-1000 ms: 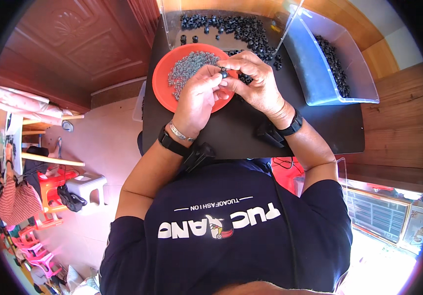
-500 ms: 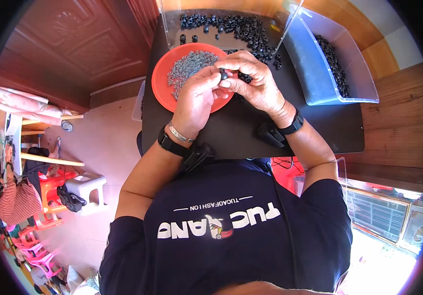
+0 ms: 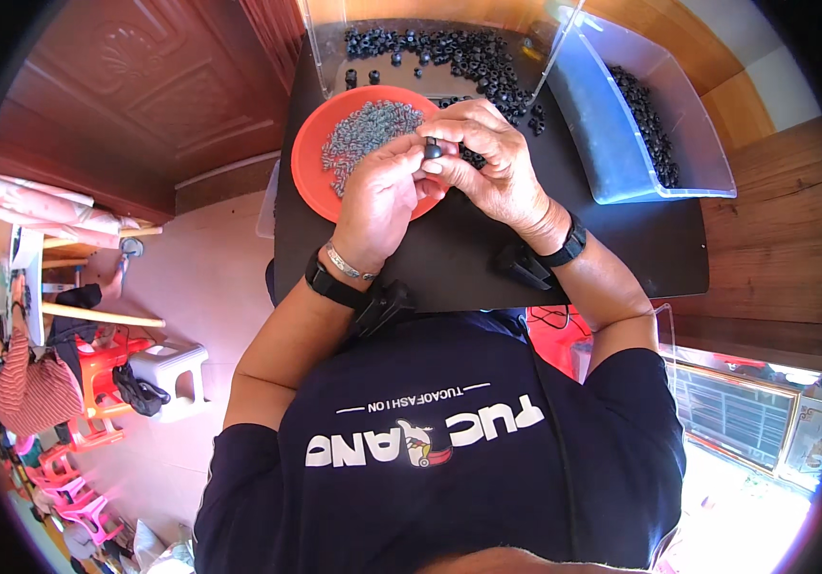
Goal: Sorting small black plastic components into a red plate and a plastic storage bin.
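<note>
Head view, left to right: well left of the grip, a person in a striped top is beside an orange-red stool and a pale grey stool. Just left of the grip, and partly beneath it, a round coral plate carries a heap of small silvery pieces. The left hand, with a bracelet and a black strap at its wrist, has its thumb and fingers pinched narrow on a small rounded black part. That part sits at the grip itself, between the fingertips of both hands. The right hand meets it from the right, thumb and fingers likewise drawn in close upon it; whether anything else is tucked among the fingers, I cannot tell. Beyond the grip, mostly to its right, loose black pieces lie spread toward the far side of the dark table. Well right of the grip, a translucent bin holds more of them, with a wooden panel farther right.
</note>
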Action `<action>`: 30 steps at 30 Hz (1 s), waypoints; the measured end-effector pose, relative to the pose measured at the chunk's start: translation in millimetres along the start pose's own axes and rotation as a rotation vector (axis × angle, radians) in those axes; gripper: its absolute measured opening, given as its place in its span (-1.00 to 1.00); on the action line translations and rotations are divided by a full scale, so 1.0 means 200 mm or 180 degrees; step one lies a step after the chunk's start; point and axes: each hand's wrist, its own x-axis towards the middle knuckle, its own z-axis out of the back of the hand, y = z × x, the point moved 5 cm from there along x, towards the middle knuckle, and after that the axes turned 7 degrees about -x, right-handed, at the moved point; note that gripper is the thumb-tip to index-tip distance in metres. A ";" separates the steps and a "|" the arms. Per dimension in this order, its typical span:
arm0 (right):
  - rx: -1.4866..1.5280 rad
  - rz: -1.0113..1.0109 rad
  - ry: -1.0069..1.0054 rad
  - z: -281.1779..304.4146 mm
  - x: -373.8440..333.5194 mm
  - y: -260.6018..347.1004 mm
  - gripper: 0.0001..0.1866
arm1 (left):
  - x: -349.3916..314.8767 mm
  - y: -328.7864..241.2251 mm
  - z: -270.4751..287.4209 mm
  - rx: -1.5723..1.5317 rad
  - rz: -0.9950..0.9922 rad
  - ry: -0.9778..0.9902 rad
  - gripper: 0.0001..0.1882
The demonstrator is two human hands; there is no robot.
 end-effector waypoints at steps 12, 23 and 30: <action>-0.0467 0.0335 -0.0117 0.00 0.00 0.04 -0.69 | 0.00 0.00 0.01 0.0231 -0.0085 0.0010 -0.72; -0.0513 0.0272 -0.0133 0.00 0.00 0.04 -0.67 | 0.00 -0.01 0.01 0.0361 -0.0147 0.0008 -0.71; -0.0013 -0.0035 -0.0135 0.02 0.01 0.01 -0.63 | -0.01 -0.02 -0.03 0.0254 -0.0075 -0.0001 -0.75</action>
